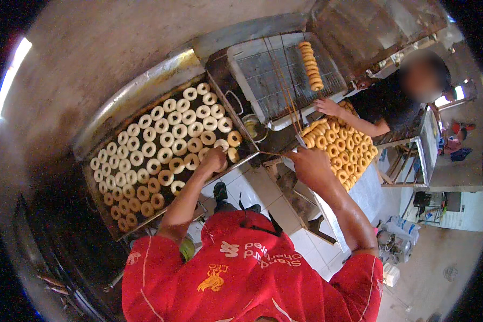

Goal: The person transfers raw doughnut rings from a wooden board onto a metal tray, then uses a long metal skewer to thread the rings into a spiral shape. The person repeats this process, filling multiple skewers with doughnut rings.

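Brown walls [123, 48] are closing around a wide pan full of dough rings

Inside the dark pan [240, 165], many dough rings [175, 131] are lying in rows, mostly pale, with browner ones along the near left edge and toward the right end. Over its near right corner the left hand [214, 160] is hanging, so this hand is the nearer one, and most of the rings are spreading away from it to the left and forward. Its fingers are curling, but I cannot tell if they are gripping something.

To the right, the right hand [309, 165] is clamping on a thin stick [272, 154], whose long axis is running almost sideways, pointing toward the pan.

Just beyond the right hand, a pile of golden rings [350, 155] is covering part of a metal worktop [373, 196]. Farther forward, a shallow rack tray [239, 70] is carrying one tight row of finished rings [311, 65]. Near this row's lower end, a co-worker's hand [327, 106] is reaching in from the right.
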Demonstrator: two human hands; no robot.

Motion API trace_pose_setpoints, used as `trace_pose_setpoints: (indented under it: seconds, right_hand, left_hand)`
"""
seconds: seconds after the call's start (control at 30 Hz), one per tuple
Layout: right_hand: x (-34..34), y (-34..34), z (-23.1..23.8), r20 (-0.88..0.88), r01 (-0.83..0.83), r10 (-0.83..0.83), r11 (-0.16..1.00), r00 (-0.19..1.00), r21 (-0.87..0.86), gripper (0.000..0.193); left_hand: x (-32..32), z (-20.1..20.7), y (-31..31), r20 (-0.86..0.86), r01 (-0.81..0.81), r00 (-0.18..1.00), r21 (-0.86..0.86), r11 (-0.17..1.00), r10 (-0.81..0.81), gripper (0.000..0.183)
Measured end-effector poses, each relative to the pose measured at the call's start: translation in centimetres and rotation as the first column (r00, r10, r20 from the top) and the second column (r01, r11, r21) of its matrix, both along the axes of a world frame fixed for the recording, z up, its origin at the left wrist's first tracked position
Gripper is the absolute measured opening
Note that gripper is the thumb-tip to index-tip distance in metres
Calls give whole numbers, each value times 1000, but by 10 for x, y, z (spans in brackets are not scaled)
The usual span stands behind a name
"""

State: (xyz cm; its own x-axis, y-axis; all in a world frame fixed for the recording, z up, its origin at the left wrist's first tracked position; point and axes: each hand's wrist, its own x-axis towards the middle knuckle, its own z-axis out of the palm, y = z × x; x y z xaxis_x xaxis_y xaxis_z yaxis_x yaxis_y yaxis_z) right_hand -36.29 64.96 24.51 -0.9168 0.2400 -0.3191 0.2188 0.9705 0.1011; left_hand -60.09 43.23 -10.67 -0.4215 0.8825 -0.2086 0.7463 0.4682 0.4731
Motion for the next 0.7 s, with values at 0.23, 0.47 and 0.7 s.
trace_pose_setpoints:
  seconds: [0.23, 0.47, 0.7]
  right_hand:
    - [106, -8, -123, -275, 396, -474, 869, 836, -296, 43]
    - [67, -13, -127, -332, 327, -365, 930, 870, -165, 39]
    - [25, -21, -147, -62, 412, -423, 900, 904, -140, 48]
  left_hand:
    - [41, 113, -33, 66, -317, 945, -49, 947, 320, 31]
    - [10, 118, 2, 13, -367, 927, 248, 897, 376, 31]
    - [-70, 72, 72, 24, -210, 977, -61, 976, 211, 29]
